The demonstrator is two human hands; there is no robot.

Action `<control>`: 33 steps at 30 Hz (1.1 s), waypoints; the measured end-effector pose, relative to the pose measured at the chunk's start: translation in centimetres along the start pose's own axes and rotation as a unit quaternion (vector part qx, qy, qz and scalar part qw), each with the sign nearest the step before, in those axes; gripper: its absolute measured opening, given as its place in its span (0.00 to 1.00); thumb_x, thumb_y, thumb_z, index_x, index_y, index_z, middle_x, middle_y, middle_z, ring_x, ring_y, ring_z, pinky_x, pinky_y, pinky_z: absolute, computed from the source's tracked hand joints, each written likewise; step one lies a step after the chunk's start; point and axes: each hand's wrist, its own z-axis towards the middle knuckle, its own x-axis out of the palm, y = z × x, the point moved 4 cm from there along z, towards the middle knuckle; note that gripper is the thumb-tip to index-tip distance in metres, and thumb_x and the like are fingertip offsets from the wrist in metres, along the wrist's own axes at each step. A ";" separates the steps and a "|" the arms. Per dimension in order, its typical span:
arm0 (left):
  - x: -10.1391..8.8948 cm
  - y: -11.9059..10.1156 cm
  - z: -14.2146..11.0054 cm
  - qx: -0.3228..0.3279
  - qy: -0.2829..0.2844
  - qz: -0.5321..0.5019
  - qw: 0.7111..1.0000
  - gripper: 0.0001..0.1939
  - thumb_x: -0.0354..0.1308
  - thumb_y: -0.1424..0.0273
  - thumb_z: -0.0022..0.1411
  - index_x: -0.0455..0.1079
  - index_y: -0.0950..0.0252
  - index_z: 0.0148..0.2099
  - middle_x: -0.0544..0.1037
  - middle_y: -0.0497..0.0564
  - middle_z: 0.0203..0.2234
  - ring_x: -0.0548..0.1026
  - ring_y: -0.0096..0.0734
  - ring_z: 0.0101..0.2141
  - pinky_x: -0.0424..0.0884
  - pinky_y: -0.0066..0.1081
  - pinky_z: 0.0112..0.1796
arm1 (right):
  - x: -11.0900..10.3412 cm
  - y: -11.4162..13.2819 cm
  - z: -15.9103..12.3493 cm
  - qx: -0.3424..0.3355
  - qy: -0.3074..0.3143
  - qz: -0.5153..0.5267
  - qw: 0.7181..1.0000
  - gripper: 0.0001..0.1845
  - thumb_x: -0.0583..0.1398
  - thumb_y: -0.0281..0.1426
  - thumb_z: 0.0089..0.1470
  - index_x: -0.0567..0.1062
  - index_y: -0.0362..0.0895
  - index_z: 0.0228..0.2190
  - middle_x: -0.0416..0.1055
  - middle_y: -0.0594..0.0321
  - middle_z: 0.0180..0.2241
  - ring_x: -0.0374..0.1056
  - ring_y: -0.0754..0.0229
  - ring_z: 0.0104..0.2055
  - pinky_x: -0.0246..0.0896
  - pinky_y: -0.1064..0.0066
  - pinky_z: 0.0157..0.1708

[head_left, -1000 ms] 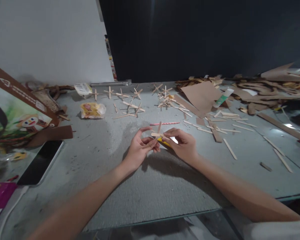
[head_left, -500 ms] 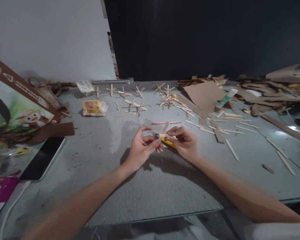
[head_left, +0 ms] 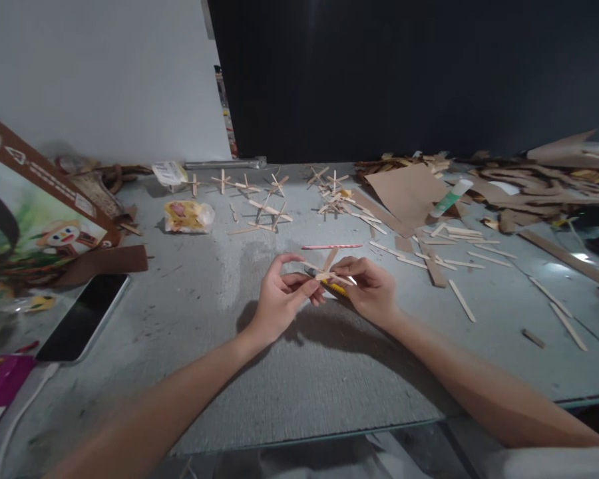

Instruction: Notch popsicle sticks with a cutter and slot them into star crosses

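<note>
Between my two hands is a small piece of crossed wooden craft sticks (head_left: 330, 261), held just above the table. My left hand (head_left: 282, 293) pinches its near left side between thumb and fingers. The fingers of my right hand (head_left: 372, 286) are closed at the right end of the sticks. Under the sticks, partly hidden by my right fingers, a yellow utility knife (head_left: 335, 288) with a dark edge is also in my right hand. A pink pencil (head_left: 332, 247) lies on the table just beyond my hands.
Several crossed-stick pieces (head_left: 272, 211) stand at the back. Loose craft sticks (head_left: 462, 301), brown cardboard (head_left: 404, 193) and a glue stick (head_left: 450, 197) lie to the right. On the left are a phone (head_left: 84, 319), a yellow packet (head_left: 187, 217) and a printed box (head_left: 54, 199).
The crossed sticks have turned in my fingers, so their arms now show spread apart as an X. Both hands stay in nearly the same place.
</note>
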 end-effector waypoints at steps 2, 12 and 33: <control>0.0 0.2 0.0 -0.005 0.001 0.001 1.000 0.28 0.74 0.61 0.58 0.60 0.61 0.49 0.84 0.48 0.25 0.81 0.31 0.24 0.75 0.28 0.28 | 0.1 -0.1 -0.1 0.004 0.001 -0.010 1.000 0.07 0.68 0.32 0.60 0.75 0.49 0.32 0.81 0.60 0.34 0.78 0.59 0.33 0.72 0.66 0.33; 0.1 0.1 -0.2 -0.006 -0.004 -0.009 1.000 0.31 0.75 0.62 0.58 0.61 0.62 0.55 0.84 0.47 0.26 0.81 0.31 0.25 0.76 0.28 0.29 | 0.2 0.6 -0.3 -0.041 0.001 -0.022 0.999 0.07 0.67 0.30 0.61 0.74 0.48 0.31 0.81 0.60 0.33 0.77 0.60 0.32 0.71 0.70 0.30; 0.0 -0.2 -0.2 -0.010 -0.004 0.012 1.000 0.29 0.75 0.62 0.58 0.63 0.62 0.53 0.83 0.47 0.24 0.81 0.31 0.24 0.75 0.27 0.27 | 0.4 2.8 0.3 -0.126 0.026 -0.045 0.991 0.10 0.66 0.25 0.62 0.78 0.50 0.43 0.81 0.58 0.36 0.79 0.58 0.35 0.74 0.68 0.32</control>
